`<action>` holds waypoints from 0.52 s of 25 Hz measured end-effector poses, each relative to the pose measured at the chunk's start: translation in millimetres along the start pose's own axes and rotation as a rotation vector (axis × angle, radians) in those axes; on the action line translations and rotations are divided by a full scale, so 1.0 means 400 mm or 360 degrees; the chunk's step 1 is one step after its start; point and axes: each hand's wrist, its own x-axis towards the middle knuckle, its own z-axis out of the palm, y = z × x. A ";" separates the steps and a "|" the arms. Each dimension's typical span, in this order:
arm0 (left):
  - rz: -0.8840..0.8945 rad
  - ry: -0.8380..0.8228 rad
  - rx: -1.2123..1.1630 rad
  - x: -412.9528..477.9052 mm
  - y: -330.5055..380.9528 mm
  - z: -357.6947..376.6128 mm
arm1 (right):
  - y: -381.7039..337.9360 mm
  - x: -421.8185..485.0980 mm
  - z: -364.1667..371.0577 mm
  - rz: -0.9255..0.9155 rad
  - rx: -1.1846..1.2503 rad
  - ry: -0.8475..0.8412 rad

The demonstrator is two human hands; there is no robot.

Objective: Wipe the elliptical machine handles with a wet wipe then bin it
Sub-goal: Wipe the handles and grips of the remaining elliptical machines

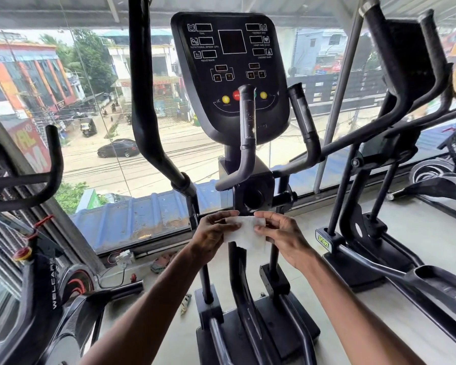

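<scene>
A white wet wipe [246, 234] is stretched flat between both hands, low in front of the black elliptical machine. My left hand [213, 233] pinches its left edge and my right hand [282, 233] pinches its right edge. Above them stands the console [232, 61] with two short fixed handles, one in front of it [248, 122] and one to its right [304, 119]. A long moving handle [142, 88] rises on the left. Both hands are well below all the handles and touch none of them.
Another elliptical [379, 206] stands close on the right and an exercise bike [45, 285] on the left. A glass wall [90, 114] lies straight ahead with a street below. Cables and small debris [161, 263] lie on the floor by the window.
</scene>
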 end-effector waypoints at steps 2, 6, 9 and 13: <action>0.0115 0.0025 0.0289 0.001 0.016 0.002 | -0.002 0.006 -0.002 -0.0104 -0.0254 0.0071; 0.0350 0.0339 0.1270 0.000 0.048 0.021 | -0.012 0.020 -0.003 -0.0313 -0.0719 0.0223; 0.0489 0.0353 0.1596 0.002 0.061 0.022 | -0.025 0.020 -0.005 -0.0390 -0.0802 0.0234; 0.0460 0.0321 0.1487 0.002 0.073 0.017 | -0.049 0.016 -0.001 -0.0199 -0.0552 0.0205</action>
